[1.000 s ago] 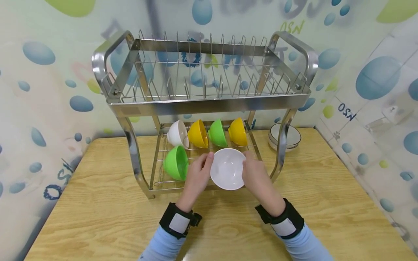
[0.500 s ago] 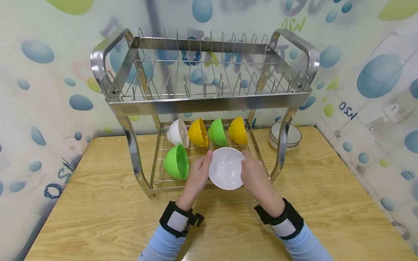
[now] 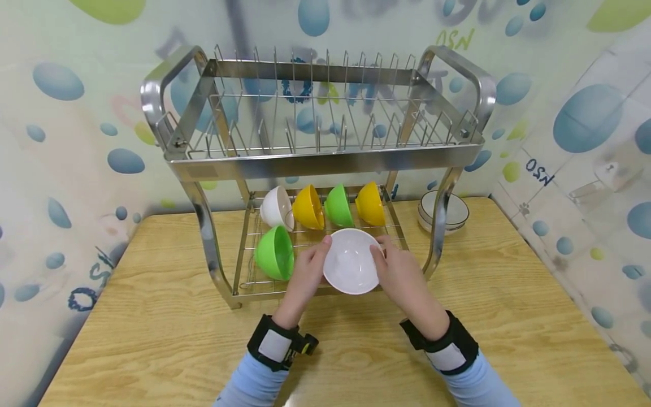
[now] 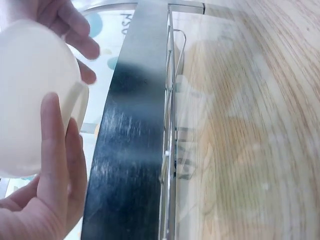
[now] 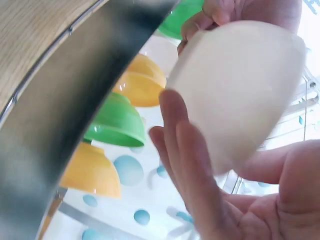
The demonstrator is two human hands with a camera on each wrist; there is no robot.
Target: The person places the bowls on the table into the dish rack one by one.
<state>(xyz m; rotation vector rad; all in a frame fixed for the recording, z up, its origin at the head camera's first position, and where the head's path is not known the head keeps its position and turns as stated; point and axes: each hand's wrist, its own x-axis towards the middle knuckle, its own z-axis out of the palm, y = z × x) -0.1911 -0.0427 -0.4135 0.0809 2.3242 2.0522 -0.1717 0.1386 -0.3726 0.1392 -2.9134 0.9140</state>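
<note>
Both hands hold a white bowl [image 3: 351, 263] in front of the lower rack shelf, its inside turned towards the head camera. My left hand [image 3: 305, 274] grips its left side, thumb at the rim. On the opposite side, my right hand [image 3: 402, 274] has its thumb on the rim and its fingers along the outer wall. The bowl's rounded outside [image 5: 235, 95] shows in the right wrist view, between thumb and fingers. A green bowl [image 3: 273, 253] leans on its side on the shelf, just left of the left hand.
A two-tier steel dish rack [image 3: 325, 164] stands against the wall on a wooden table [image 3: 168, 339]. In its back lower row sit a white bowl [image 3: 276, 209], two yellow bowls [image 3: 307, 208] and a green bowl [image 3: 338, 207]. Stacked dark-rimmed bowls [image 3: 452, 213] stand at right.
The white bowl has shifted slightly left. My right hand has changed its hold: its thumb now lies on the rim, where its knuckles faced the camera before.
</note>
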